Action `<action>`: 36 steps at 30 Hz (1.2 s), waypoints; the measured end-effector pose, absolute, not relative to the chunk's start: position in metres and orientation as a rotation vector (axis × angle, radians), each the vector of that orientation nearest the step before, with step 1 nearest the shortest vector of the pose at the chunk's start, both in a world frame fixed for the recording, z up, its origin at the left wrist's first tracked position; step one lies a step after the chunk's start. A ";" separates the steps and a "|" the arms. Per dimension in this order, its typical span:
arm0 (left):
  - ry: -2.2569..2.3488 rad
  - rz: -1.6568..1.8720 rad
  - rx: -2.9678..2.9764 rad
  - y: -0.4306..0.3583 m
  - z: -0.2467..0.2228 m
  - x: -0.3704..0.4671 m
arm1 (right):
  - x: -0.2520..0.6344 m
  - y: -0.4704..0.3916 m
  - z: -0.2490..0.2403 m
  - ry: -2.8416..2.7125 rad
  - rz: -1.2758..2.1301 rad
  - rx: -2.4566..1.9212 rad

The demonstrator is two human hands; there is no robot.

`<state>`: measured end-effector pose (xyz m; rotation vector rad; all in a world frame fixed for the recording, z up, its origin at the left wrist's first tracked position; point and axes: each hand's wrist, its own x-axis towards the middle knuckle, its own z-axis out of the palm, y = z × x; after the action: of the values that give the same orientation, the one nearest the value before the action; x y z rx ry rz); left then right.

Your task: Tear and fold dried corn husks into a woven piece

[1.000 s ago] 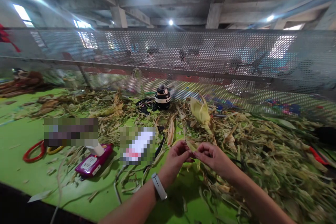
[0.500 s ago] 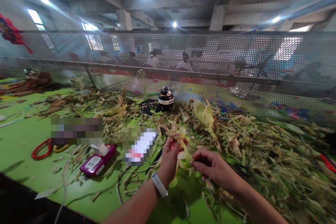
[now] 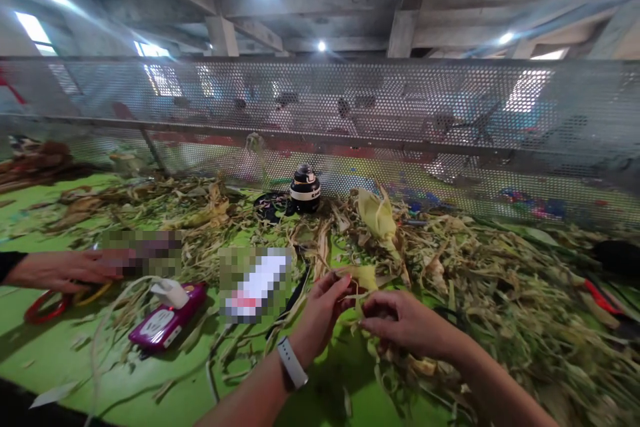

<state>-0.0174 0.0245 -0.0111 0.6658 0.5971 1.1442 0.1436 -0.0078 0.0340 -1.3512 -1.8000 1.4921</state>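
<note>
My left hand (image 3: 325,303), with a pale wristband on its wrist, pinches a yellow-green strip of husk (image 3: 363,275) near the middle of the view. Close on its right, my right hand (image 3: 393,320) has its thumb and fingers closed at the strip's lower part. A pale yellow husk piece (image 3: 377,215) stands on the pile behind my hands. Dry husk scraps (image 3: 475,280) lie thickly on the right. A phone with a lit, blurred screen (image 3: 257,283) rests left of my left hand.
A purple power block (image 3: 167,317) with a white plug sits on the green table (image 3: 120,397). Another person's hand (image 3: 65,270) reaches in at left near red-handled scissors (image 3: 47,307). A black jar (image 3: 305,188) stands before a perforated metal screen (image 3: 350,100).
Another person's hand has come in from the left, over the scissors. The view has turned slightly right. The strip between my hands has changed shape and position.
</note>
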 end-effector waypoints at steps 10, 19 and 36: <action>0.623 1.033 0.743 0.022 -0.011 -0.016 | 0.151 -0.001 0.040 -1.939 0.690 -1.340; 0.676 1.027 0.858 0.019 -0.011 -0.017 | 0.150 0.002 0.032 -1.869 0.921 -1.327; 0.874 1.096 1.229 0.015 -0.003 -0.016 | 0.148 0.000 0.036 -1.934 0.749 -1.345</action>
<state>-0.0161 0.0152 -0.0027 1.2294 0.8744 1.0957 0.1483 -0.0001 0.0363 -1.3455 -1.9345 0.7491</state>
